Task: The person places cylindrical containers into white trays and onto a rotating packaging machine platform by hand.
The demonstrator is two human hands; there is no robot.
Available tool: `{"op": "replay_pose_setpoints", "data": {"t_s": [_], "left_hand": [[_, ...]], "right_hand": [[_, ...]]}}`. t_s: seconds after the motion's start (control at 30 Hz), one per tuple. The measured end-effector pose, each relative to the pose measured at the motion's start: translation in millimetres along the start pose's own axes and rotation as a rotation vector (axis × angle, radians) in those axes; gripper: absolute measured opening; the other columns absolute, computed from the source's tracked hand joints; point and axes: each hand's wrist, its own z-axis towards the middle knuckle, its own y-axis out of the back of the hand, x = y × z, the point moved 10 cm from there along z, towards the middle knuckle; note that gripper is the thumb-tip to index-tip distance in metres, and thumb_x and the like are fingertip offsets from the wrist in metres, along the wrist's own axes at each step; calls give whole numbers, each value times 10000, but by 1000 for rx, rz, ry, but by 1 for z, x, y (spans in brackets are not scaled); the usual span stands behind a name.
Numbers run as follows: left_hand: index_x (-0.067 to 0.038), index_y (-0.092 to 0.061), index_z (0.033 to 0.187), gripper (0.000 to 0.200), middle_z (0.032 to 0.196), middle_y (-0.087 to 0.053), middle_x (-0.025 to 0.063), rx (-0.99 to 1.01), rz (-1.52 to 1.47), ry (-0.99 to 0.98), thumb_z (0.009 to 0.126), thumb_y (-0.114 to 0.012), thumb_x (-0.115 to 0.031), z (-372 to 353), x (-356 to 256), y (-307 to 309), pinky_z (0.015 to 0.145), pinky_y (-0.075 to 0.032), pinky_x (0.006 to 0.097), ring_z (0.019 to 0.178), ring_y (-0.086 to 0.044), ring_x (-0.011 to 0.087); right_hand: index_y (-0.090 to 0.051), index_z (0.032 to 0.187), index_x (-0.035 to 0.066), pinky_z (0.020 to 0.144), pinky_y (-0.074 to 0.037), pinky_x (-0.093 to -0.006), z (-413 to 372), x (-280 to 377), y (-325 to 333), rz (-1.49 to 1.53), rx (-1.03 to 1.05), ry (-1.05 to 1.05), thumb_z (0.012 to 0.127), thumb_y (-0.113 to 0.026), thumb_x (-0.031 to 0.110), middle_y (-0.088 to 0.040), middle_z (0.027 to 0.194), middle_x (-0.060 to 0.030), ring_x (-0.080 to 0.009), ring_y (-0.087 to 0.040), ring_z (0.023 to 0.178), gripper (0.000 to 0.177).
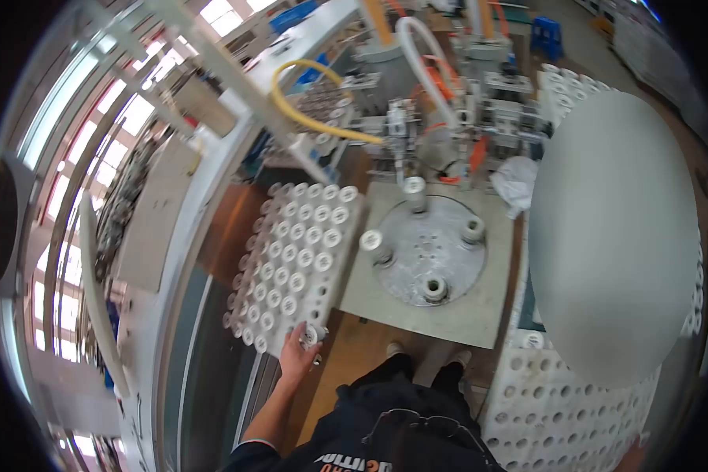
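Note:
My left hand (293,360) is at the front corner of a white tray (320,295), its fingers closed around a white round part with a holed face (311,337). Rows of similar white cylindrical parts (289,253) stand in that tray. Only a sliver of my right hand (632,456) shows at the lower right, beside a white board with rows of holes (554,405); its fingers are not clear. Ahead of me, a round metal turntable (429,271) carries several holders, and white parts (371,241) sit on two of them.
Behind the turntable stands a machine with metal clamps (401,118), a yellow hose (311,67) and white tubing. A crumpled white cloth (517,182) lies at its right. A large grey oval blur hides much of the right side. A blue stool (547,38) stands farther back.

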Motion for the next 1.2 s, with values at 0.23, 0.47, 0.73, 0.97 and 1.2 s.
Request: {"op": "replay_pose_setpoints", "data": {"t_s": [0.23, 0.47, 0.73, 0.97, 1.2], "left_hand": [[-120, -516, 1257, 648, 1072, -562, 155, -204, 56, 206, 677, -762, -273, 30, 92, 59, 813, -474, 444, 1001, -569, 345], [-164, -417, 1352, 778, 1200, -521, 146, 54, 152, 48, 669, -782, -238, 34, 99, 19, 818, -479, 433, 1084, -542, 332], [-94, -229, 1442, 938, 1327, -418, 196, -169, -9, -68, 674, -766, -116, 1, 118, 23, 882, -454, 432, 1170, -467, 388], [-54, -302, 1408, 875, 1336, -416, 212, -168, -48, -126, 666, -766, -81, 3, 119, 10, 928, -434, 404, 1191, -460, 385], [-39, -369, 1365, 779, 1302, -414, 223, -205, 52, -196, 670, -720, -28, -30, 78, 32, 976, -366, 440, 1176, -427, 401]], "right_hand": [[-441, 1341, 27, 941, -434, -353, -87, 154, 88, 498, -479, 89, 907, -583, 257, -506, 1297, -191, -300, -508, 1173, 511], [-468, 1275, 50, 966, -397, -377, -302, 580, 175, 1244, 151, 966, 761, -665, 58, -519, 1232, -127, -261, -504, 1126, 551], [-439, 1305, 185, 838, -406, -461, -437, 805, 150, 781, 165, 1309, 751, -708, 275, -552, 1045, -104, -310, -551, 962, 623], [-306, 1415, 237, 832, -407, -474, -443, 809, 139, 521, 271, 1307, 748, -709, 297, -551, 1054, -114, -308, -554, 983, 782], [-300, 1419, 159, 780, -388, -456, -337, 745, 138, 330, 94, 1205, 743, -687, 225, -591, 1006, -109, -280, -565, 946, 782]]}}
